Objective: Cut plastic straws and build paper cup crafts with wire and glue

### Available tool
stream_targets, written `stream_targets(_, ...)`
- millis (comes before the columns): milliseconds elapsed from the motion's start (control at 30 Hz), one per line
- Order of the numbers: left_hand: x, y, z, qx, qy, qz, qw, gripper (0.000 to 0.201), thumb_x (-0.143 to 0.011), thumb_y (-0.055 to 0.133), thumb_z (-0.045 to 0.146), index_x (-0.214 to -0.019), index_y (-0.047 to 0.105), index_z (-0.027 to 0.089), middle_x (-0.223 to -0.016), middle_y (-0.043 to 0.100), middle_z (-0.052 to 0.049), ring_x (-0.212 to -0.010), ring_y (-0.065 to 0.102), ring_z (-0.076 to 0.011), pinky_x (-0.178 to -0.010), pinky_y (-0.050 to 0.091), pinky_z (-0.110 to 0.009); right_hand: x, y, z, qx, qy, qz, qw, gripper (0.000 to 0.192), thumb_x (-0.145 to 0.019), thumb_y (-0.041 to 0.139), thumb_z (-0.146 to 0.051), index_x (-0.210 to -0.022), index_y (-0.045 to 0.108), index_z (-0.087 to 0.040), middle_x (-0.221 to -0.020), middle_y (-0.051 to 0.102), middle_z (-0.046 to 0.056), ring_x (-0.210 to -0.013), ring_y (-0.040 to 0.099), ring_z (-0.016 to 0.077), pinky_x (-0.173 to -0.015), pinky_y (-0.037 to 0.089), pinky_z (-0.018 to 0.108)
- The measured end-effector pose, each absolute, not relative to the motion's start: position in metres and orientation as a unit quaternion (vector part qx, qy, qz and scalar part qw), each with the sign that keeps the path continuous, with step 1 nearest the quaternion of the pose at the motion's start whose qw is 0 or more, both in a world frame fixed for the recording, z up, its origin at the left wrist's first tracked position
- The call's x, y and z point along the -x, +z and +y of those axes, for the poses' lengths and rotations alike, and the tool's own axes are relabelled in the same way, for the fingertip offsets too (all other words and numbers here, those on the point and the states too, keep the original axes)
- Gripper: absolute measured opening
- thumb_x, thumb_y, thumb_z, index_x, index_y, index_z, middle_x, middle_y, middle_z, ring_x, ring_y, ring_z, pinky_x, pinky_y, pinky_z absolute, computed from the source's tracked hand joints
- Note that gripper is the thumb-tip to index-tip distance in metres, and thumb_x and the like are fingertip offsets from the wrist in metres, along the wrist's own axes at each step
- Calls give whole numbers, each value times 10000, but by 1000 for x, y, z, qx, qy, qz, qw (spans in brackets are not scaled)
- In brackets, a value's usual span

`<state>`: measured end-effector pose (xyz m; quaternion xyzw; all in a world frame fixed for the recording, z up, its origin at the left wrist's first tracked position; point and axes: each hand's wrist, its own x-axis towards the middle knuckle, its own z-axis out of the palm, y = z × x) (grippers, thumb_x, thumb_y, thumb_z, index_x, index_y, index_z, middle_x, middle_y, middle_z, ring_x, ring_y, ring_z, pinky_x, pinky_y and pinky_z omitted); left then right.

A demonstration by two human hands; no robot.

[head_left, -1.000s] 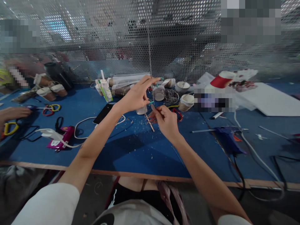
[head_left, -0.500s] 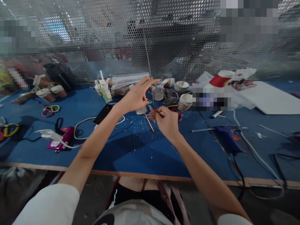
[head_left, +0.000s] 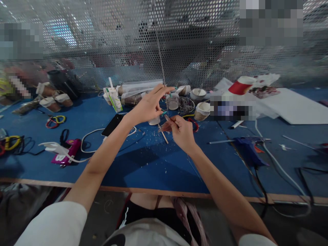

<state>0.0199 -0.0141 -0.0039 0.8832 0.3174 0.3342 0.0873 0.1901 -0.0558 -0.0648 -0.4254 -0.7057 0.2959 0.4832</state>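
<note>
My left hand (head_left: 150, 105) is raised over the middle of the blue table, thumb and fingers spread apart around a thin thread (head_left: 162, 65). That thread runs down from the perforated metal screen to the fingertips of my right hand (head_left: 182, 131). My right hand's thumb and forefinger are pinched on it, and the other fingers stretch to the left. A thin line continues below that wrist. Under the right fingertips lies a slim wooden stick (head_left: 164, 137), among small white scraps. Just behind the hands are a clear cup (head_left: 173, 102) and a tangle of grey thread (head_left: 186, 106).
A black phone (head_left: 112, 124) and white cable lie left, near a purple pouch-like object (head_left: 67, 152) and scissors (head_left: 55, 120). Paper-topped brown cups (head_left: 203, 110) stand along the screen. Right are a blue glue gun (head_left: 249, 150), its cord and a white board (head_left: 302, 106).
My right hand's fingers have opened out a little and shifted slightly left, with the thumb and forefinger still pinched. My left hand has stayed in place.
</note>
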Motion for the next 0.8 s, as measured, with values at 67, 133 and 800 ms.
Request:
stream_targets(67, -20, -4, -14, -883, 335, 318, 82, 600, -841, 565, 204, -1364, 299, 328, -1234, 461, -112, -942, 637, -237, -652, 554, -297, -189, -64, -57, 421, 313, -699, 485, 292, -890, 482, -426, -702, 530, -208, -644, 698, 30, -576, 682, 169, -593, 578, 313)
stream_targets(133, -20, -3, -14, -882, 334, 323, 77, 594, -836, 558, 184, -1360, 314, 319, -1235, 463, -115, -917, 642, -222, -644, 550, -289, -188, -62, -58, 421, 329, -692, 486, 300, -886, 484, -453, -715, 531, -211, -612, 685, 23, -561, 677, 169, -580, 576, 309)
stream_targets(800, -21, -2, -15, -890, 316, 325, 53, 621, -760, 476, 59, -1335, 375, 272, -1229, 463, -109, -962, 606, -216, -663, 532, -269, -188, -65, -57, 425, 362, -662, 499, 269, -829, 580, -416, -685, 460, -223, -586, 686, 26, -546, 687, 184, -503, 575, 293)
